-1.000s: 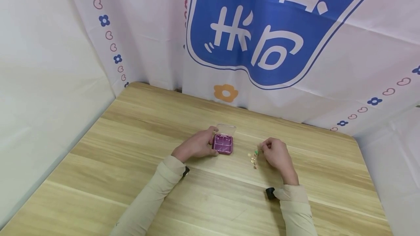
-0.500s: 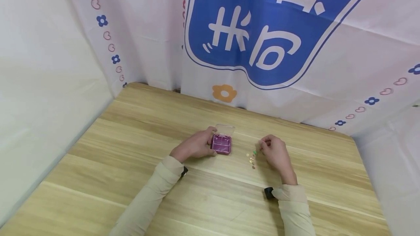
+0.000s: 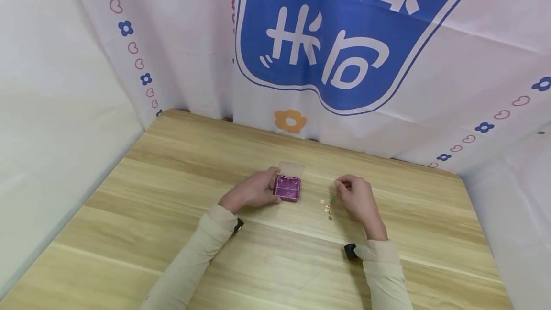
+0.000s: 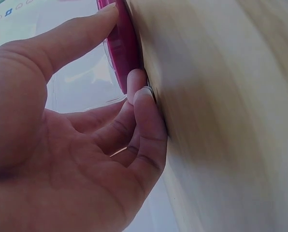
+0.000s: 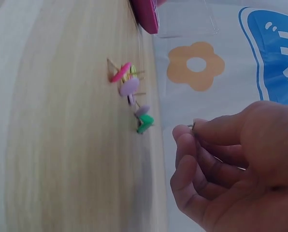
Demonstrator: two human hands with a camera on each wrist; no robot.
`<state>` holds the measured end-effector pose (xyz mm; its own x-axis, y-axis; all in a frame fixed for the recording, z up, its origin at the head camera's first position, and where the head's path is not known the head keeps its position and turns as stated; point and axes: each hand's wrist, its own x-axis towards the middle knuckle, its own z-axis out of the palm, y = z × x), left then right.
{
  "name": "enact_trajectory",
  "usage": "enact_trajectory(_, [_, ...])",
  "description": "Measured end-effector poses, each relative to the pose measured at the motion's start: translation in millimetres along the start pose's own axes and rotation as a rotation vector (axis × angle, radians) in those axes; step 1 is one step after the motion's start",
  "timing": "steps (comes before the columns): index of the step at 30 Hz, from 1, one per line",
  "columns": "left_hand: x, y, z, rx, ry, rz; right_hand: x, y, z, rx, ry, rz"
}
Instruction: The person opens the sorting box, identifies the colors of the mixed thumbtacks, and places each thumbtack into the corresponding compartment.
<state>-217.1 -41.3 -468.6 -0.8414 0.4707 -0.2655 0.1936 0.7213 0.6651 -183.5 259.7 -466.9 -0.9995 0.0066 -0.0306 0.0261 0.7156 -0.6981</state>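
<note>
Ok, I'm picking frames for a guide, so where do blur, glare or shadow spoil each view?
Head: fairly even light, though the loose pins show only as tiny specks; left wrist: dim, the table blurred, pale glare on the clear lid; right wrist: table grain smeared, a soft shadow left of the right hand, and the thin thing it pinches barely visible.

Cloth-walled booth, bldg type unclear: wood-grain tbl point(image 3: 275, 262), printed curtain point(image 3: 193, 71) w/ blue panel point(image 3: 340, 13), white side drape point(image 3: 56, 90).
</note>
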Motion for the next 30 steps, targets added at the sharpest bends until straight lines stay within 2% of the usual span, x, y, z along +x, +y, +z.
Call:
enact_trajectory(10, [1.0, 2.6, -0.2, -0.019, -0.004, 0.006, -2.8, -8.4, 2.1, 0.036, -0.015, -0.027])
enact_trajectory(19, [-2.6, 3.2, -3.3, -0.017, 0.006, 0.010, -3.2, -29.8, 17.7, 0.019, -0.047, -0.079])
enact_trajectory(24, [-1.9, 2.0, -3.0, -0.011, 0.001, 0.012, -4.4, -40.0, 27.7, -0.004, -0.082, -0.141])
enact_trajectory(30, [-0.9, 1.3, -2.9, -0.013, -0.008, 0.013, -2.1, -52.7, 34.6, -0.026, -0.072, -0.183])
